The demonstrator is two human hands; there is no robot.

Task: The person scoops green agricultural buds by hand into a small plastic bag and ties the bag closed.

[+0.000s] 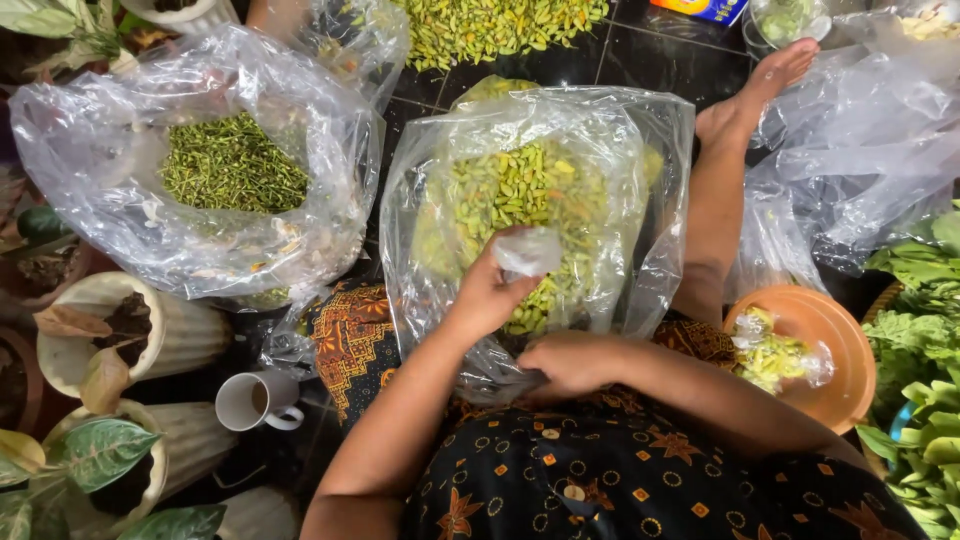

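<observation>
A big clear bag (540, 200) of yellow-green pods (520, 190) stands open on the dark floor (640, 50) between the person's knees, just ahead of the patterned skirt (620, 470). To its left lies a second bag (200, 160) holding darker green bits, and more loose pods are heaped beyond. An orange bowl (830, 340) with a few pods sits at the right, near leafy greens (920, 340). The left hand (490, 290) reaches into the big bag, fingers pinched together on a small clear bag (528, 250). The right hand (570, 362) grips the big bag's near edge, fingers curled shut on the plastic. A white mug (255, 400) stands at lower left.
</observation>
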